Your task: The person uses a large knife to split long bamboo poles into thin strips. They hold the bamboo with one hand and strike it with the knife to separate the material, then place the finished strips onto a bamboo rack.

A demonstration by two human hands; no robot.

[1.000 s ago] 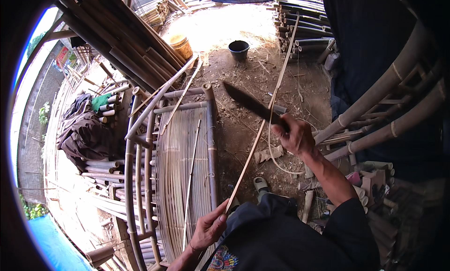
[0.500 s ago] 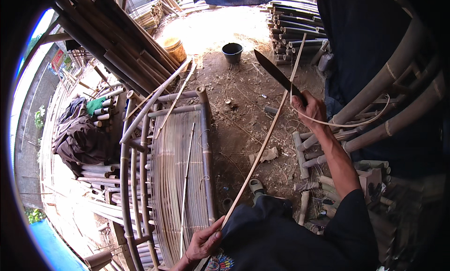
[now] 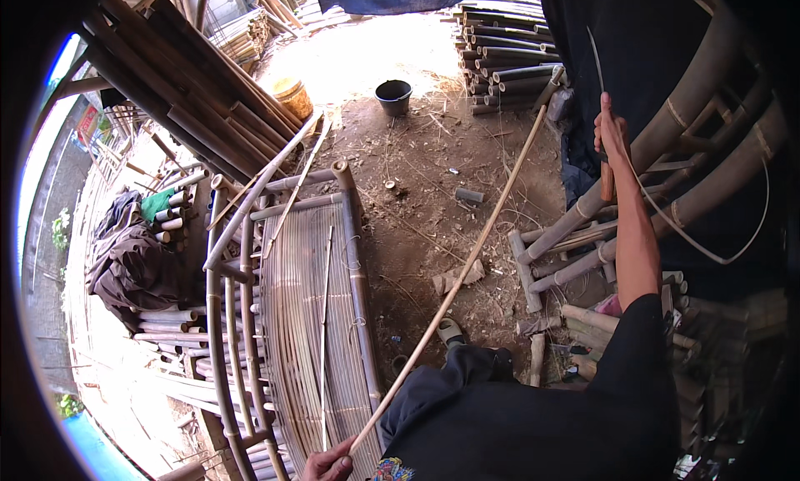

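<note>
My left hand, at the bottom edge, is closed around the lower end of a long, thin bamboo strip. The strip slants up and right, its far end above the dirt floor. My right hand is raised at the upper right, apart from the strip. It grips a large knife by its wooden handle, and the blade points up, seen nearly edge-on. A thin, bent bamboo sliver trails down from near my right hand and curls up at the right; its attachment is unclear.
A bamboo bench with a slatted seat stands left of my legs. A black bucket and a yellowish bucket sit farther off. Bamboo poles are stacked at the back right. A curved bamboo frame stands close on the right.
My right hand has moved up and right with the knife, away from the strip, and the blade has turned upward. The sliver swung right. My left hand moved slightly down and left.
</note>
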